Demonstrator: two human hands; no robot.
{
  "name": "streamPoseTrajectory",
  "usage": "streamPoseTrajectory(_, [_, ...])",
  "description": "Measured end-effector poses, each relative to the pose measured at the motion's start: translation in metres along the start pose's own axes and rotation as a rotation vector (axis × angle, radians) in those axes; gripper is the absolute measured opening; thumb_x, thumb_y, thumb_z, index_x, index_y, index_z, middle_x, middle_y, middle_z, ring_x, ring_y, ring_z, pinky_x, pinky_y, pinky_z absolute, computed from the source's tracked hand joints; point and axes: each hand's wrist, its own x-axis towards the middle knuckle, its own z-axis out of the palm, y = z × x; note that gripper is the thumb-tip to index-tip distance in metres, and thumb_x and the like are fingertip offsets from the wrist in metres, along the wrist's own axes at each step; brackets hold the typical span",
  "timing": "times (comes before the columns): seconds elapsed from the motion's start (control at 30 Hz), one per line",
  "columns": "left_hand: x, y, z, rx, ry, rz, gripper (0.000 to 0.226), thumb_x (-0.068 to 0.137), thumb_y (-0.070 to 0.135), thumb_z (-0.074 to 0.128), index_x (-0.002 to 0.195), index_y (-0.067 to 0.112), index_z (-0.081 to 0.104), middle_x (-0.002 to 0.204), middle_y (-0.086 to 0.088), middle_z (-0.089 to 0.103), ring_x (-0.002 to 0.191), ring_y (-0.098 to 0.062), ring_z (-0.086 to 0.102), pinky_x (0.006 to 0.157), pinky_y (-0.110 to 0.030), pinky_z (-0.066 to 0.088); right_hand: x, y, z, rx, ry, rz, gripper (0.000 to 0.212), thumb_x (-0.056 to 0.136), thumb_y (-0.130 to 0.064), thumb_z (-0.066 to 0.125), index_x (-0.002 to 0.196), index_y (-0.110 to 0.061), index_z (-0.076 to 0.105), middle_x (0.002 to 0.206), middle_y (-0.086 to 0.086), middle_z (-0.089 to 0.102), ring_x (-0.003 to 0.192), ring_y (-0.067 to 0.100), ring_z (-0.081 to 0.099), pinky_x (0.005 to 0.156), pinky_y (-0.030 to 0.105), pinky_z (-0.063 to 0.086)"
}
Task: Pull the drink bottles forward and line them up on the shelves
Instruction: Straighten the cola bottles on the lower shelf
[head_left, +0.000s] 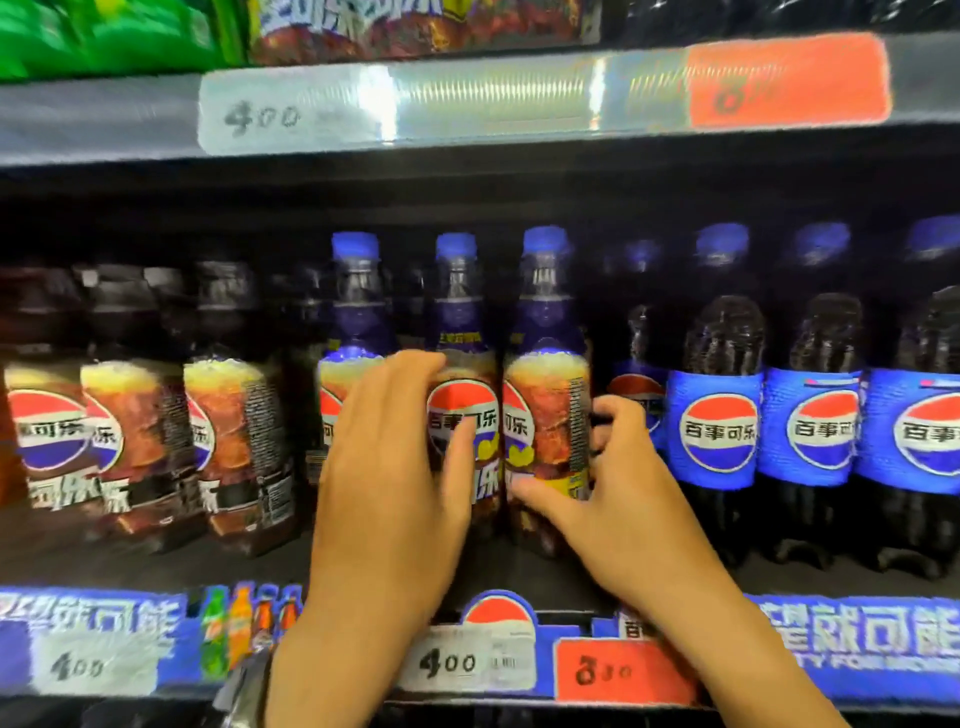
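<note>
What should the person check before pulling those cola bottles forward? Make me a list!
1. Left hand wrapped on the middle purple-necked bottle: ok.
2. Right hand holding the next purple-necked bottle, thumb in front, fingers behind: ok.
3. Both bottles upright: ok.
4. Bare shelf in front to slide into: ok.
5. Bottles level with the blue-label row: cannot tell.
6. Caps tight: cannot tell.
</note>
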Motion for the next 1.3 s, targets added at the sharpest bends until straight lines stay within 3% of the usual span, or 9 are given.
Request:
streamPoseTrajectory(0.13, [0.044, 0.007, 0.002, 0.129, -0.026, 0.145, 0.036, 0.089, 0.014, 0.059, 0.122, 0.002, 0.052, 0.115, -0.016, 0.054, 0.104, -0.032, 0.049, 0.090, -0.030, 0.033, -0.004, 0.010, -0.011, 0.249, -0.096, 0.019, 0.067, 0.071, -0.030, 0.080, 0.123, -0.032, 0.039, 0.110, -0.019, 0.058, 0.092, -0.012, 0.059, 0.071, 0.006, 0.047])
streamPoseTrajectory(0.3, [0.084, 0.021, 0.019, 0.308, -0.195, 0.002, 0.054, 0.085, 0.034, 0.061, 0.130, 0.010, 0.044, 0.130, -0.022, 0.045, 0.090, -0.039, 0.055, 0.072, -0.042, 0.044, -0.009, 0.006, -0.008, 0.077, -0.042, -0.005, 0.084, 0.061, -0.040, 0.086, 0.129, -0.035, 0.037, 0.113, -0.018, 0.057, 0.096, -0.001, 0.059, 0.083, 0.025, 0.053])
streamPoseTrajectory(0.43, [0.086, 0.020, 0.028, 0.271, -0.227, -0.033, 0.057, 0.082, 0.024, 0.065, 0.132, 0.013, 0.042, 0.128, -0.024, 0.046, 0.080, -0.043, 0.058, 0.062, -0.035, 0.039, -0.010, 0.009, -0.013, 0.090, -0.049, -0.048, 0.080, 0.071, -0.027, 0.082, 0.131, -0.042, 0.031, 0.104, -0.045, 0.050, 0.094, -0.017, 0.055, 0.074, 0.013, 0.048])
streamPoseTrajectory(0.5, [0.084, 0.018, 0.030, 0.247, -0.241, -0.054, 0.063, 0.080, 0.019, 0.066, 0.136, 0.015, 0.038, 0.135, -0.021, 0.039, 0.078, -0.044, 0.059, 0.063, -0.036, 0.041, -0.011, 0.012, -0.013, 0.076, -0.071, -0.062, 0.079, 0.075, -0.027, 0.079, 0.132, -0.044, 0.029, 0.102, -0.052, 0.046, 0.097, -0.020, 0.052, 0.076, 0.013, 0.047])
streamPoseTrajectory(0.63, [0.080, 0.017, 0.032, 0.231, -0.312, -0.074, 0.086, 0.077, 0.015, 0.066, 0.149, 0.022, 0.018, 0.150, -0.013, 0.017, 0.079, -0.037, 0.056, 0.069, -0.036, 0.047, -0.013, 0.010, -0.013, 0.065, -0.078, -0.061, 0.082, 0.079, -0.025, 0.076, 0.141, -0.040, 0.024, 0.126, -0.023, 0.052, 0.111, 0.002, 0.055, 0.094, 0.032, 0.050])
streamPoseTrajectory(0.73, [0.076, 0.020, 0.030, 0.231, -0.305, -0.074, 0.063, 0.077, 0.011, 0.064, 0.136, 0.013, 0.041, 0.139, -0.018, 0.034, 0.080, -0.039, 0.058, 0.068, -0.040, 0.052, -0.014, 0.009, -0.015, 0.013, -0.090, -0.088, 0.082, 0.081, -0.026, 0.074, 0.144, -0.035, 0.022, 0.134, -0.014, 0.050, 0.116, 0.008, 0.054, 0.095, 0.036, 0.050])
streamPoseTrajectory(0.93, [0.067, 0.018, 0.018, 0.116, -0.255, -0.073, 0.085, 0.082, 0.021, 0.070, 0.149, 0.028, 0.019, 0.158, -0.006, 0.000, 0.120, -0.035, 0.049, 0.094, -0.038, 0.047, -0.014, 0.008, -0.024, 0.034, -0.108, -0.087, 0.069, 0.080, -0.026, 0.075, 0.131, -0.041, 0.031, 0.121, -0.022, 0.055, 0.107, 0.000, 0.057, 0.090, 0.031, 0.053])
streamPoseTrajectory(1.1, [0.062, 0.017, 0.007, 0.102, -0.242, -0.036, 0.076, 0.084, 0.031, 0.068, 0.147, 0.030, 0.024, 0.156, -0.006, 0.012, 0.105, -0.027, 0.057, 0.081, -0.025, 0.038, -0.015, 0.002, -0.029, 0.053, -0.136, -0.085, 0.079, 0.077, -0.024, 0.077, 0.101, -0.076, 0.023, 0.100, -0.057, 0.043, 0.099, -0.025, 0.049, 0.082, 0.016, 0.049])
streamPoseTrajectory(1.3, [0.056, 0.016, -0.008, 0.114, -0.236, 0.109, 0.075, 0.086, 0.045, 0.061, 0.149, 0.032, 0.021, 0.144, -0.004, 0.035, 0.120, -0.025, 0.048, 0.089, -0.031, 0.043, -0.022, 0.001, -0.027, 0.007, -0.152, -0.037, 0.089, 0.077, -0.034, 0.076, 0.142, -0.047, 0.016, 0.109, -0.055, 0.042, 0.108, -0.022, 0.047, 0.095, 0.021, 0.045])
